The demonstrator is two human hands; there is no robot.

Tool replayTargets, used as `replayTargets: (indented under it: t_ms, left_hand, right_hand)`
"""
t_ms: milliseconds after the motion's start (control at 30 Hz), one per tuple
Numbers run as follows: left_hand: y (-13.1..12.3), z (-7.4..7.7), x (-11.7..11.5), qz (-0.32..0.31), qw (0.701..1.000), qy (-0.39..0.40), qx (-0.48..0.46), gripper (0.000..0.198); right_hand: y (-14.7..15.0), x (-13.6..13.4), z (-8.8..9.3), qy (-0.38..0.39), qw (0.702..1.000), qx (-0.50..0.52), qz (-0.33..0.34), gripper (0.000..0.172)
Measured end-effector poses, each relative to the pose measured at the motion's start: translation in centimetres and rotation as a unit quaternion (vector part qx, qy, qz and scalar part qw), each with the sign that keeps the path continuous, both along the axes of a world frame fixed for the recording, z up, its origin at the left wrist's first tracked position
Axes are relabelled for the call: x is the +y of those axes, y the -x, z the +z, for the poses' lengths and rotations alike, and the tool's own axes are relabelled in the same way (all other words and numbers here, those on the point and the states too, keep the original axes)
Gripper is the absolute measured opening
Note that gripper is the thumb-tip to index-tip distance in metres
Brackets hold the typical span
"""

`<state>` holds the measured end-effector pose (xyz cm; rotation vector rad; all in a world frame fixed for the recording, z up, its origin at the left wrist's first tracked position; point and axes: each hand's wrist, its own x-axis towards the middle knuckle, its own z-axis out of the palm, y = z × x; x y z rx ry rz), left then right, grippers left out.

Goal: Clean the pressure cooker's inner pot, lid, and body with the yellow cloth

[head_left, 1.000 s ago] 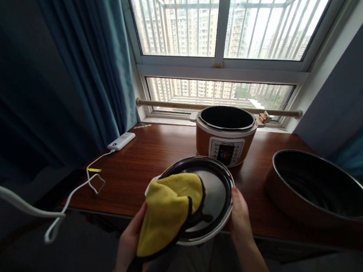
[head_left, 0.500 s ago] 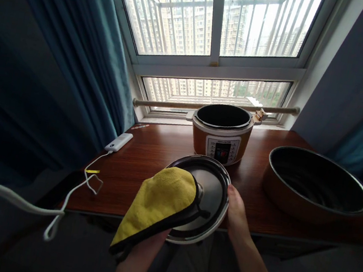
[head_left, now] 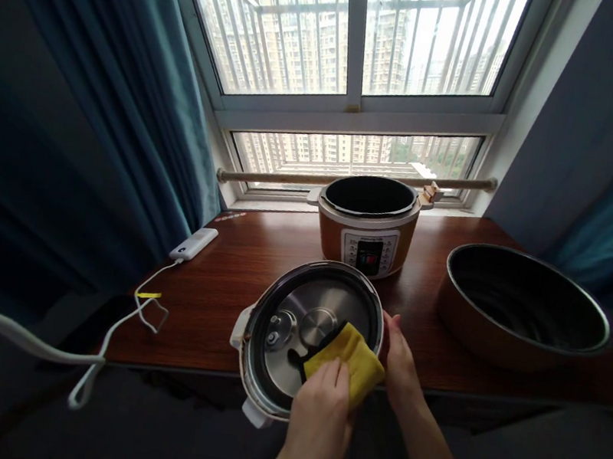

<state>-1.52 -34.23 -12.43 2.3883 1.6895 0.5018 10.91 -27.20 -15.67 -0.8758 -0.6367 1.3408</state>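
Observation:
A round pressure cooker lid (head_left: 285, 362) is tilted at the table's front edge, its metal underside facing me. My right hand (head_left: 399, 360) grips the lid's right rim, thumb up along the edge. Bunched under the fingers of my left hand (head_left: 322, 406) is a yellow cloth (head_left: 361, 362) with black edging, pressed on the lower right of the lid's inner face. Behind the lid stands the orange and white electric pressure cooker (head_left: 365, 227), uncovered, with a dark pot inside and a control panel in front.
To the right sits a large brown pot (head_left: 503, 342) with a dark inside. A white power bank (head_left: 193, 243) with a white cable (head_left: 108, 342) lies on the left of the wooden table (head_left: 258, 241). Blue curtains (head_left: 149, 80) and a barred window are behind.
My left hand has swung right across the lid, carrying the cloth from its left side to its lower right. More of the lid's inner face and its white handles show.

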Motion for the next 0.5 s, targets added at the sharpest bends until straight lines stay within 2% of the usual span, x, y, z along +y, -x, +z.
replayTargets:
  t_ms: [133, 233, 300, 367, 400, 433, 500]
  left_hand:
    - [-0.2, 2.2, 0.6, 0.026, 0.999, 0.009, 0.032, 0.026]
    - [0.7, 4.3, 1.6, 0.028, 0.999, 0.002, 0.02, 0.014]
    - [2.1, 5.9, 2.6, 0.042, 0.999, 0.012, -0.021, 0.01]
    - [4.3, 7.7, 3.8, 0.076, 0.988, 0.041, -0.128, 0.012]
    - [5.5, 8.7, 4.4, 0.1, 0.969, 0.068, -0.215, 0.016]
    - [6.8, 9.8, 4.9, 0.123, 0.933, 0.093, -0.326, 0.024]
    - [9.3, 11.7, 5.8, 0.178, 0.836, 0.104, -0.509, 0.035]
  right_hand:
    - [-0.8, -0.6, -0.9, 0.027, 0.999, 0.019, -0.03, 0.053]
    - [-1.4, -1.4, -1.6, 0.075, 0.995, 0.008, -0.069, 0.054]
    - [-1.6, -2.1, -1.9, 0.092, 0.992, -0.002, -0.085, 0.054]
    - [-1.5, -2.8, -2.2, 0.093, 0.992, -0.001, -0.086, 0.054]
    - [-1.4, -3.0, -2.4, 0.091, 0.992, 0.002, -0.082, 0.053]
    - [-1.1, -3.3, -2.6, 0.088, 0.993, 0.008, -0.074, 0.053]
    - [-0.3, -3.5, -3.1, 0.086, 0.995, 0.019, -0.05, 0.053]
